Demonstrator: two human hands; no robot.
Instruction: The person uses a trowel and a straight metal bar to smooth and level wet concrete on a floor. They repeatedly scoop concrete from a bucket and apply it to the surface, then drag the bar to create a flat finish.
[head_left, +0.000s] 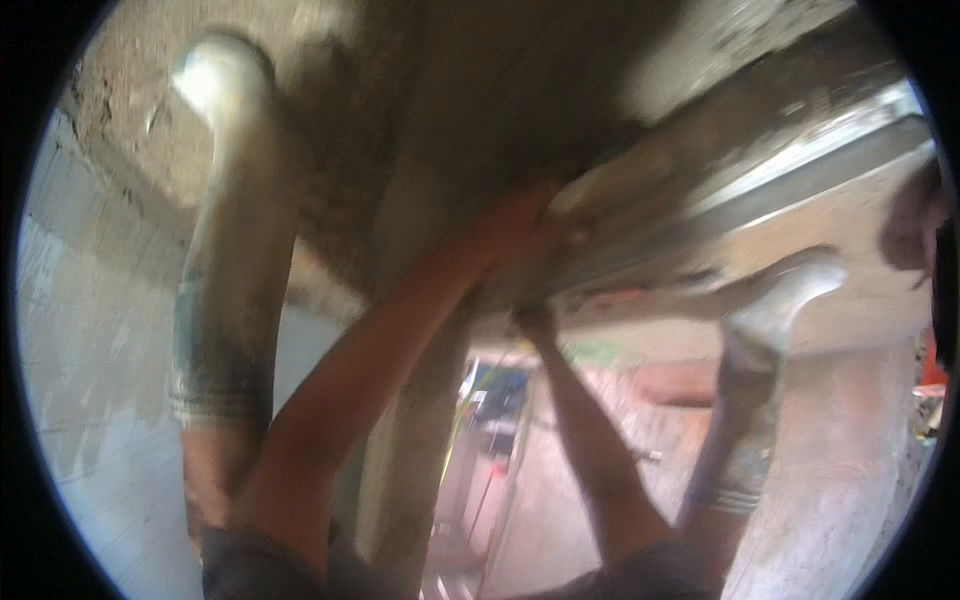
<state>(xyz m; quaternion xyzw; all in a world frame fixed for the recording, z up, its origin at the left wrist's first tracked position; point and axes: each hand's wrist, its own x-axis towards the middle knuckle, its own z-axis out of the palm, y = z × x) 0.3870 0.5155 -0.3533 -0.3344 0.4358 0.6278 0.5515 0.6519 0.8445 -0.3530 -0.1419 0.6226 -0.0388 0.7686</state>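
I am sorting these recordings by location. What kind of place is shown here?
Probably a building site, seen looking upward. A rough, unfinished ceiling, bare grey walls, and a long metal straightedge that both hands, left and right, press up against it suggest plastering work.

We raised both bare arms overhead, our left hand [515, 228] and right hand [533, 322] close together, fingers blurred.

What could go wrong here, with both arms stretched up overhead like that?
1. Both hands, left hand and right hand, press a long metal bar up against the rough ceiling; if either slips, the bar could drop toward the head.
2. Two more gloved arms, one and another, reach up close by, so fingers could get pinched.
3. Loose plaster may fall into the eyes.
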